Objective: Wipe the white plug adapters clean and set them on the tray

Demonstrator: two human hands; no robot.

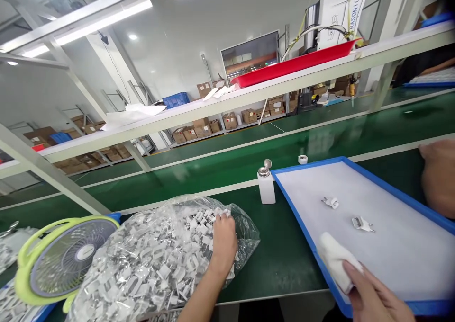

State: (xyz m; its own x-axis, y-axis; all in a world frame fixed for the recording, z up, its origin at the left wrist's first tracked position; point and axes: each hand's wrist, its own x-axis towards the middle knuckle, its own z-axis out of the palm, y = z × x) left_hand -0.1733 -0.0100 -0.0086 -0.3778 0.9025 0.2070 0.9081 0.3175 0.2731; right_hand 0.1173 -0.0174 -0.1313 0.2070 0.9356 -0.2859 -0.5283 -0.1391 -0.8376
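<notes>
My left hand [224, 239] reaches into the mouth of a large clear plastic bag [245, 222] filled with small white plug pieces [167, 260]. Its fingers curl down among the pieces, and the fingertips are hidden. In my right hand [373, 291] is a folded white cloth [336, 258], pinched between thumb and fingers over the near left edge of a blue-rimmed tray [302, 220]. Two white plugs with metal pins lie apart on the tray's white surface: one plug [331, 202] farther back, another plug [361, 223] closer to the cloth.
A white pump bottle [266, 187] stands between bag and tray. Behind the tray sits a small white square part [302, 159]. A green-rimmed fan [71, 260] is left of the bag. Across the back runs a raised shelf holding a red tray [295, 64]. Another person's arm [441, 177] shows at right.
</notes>
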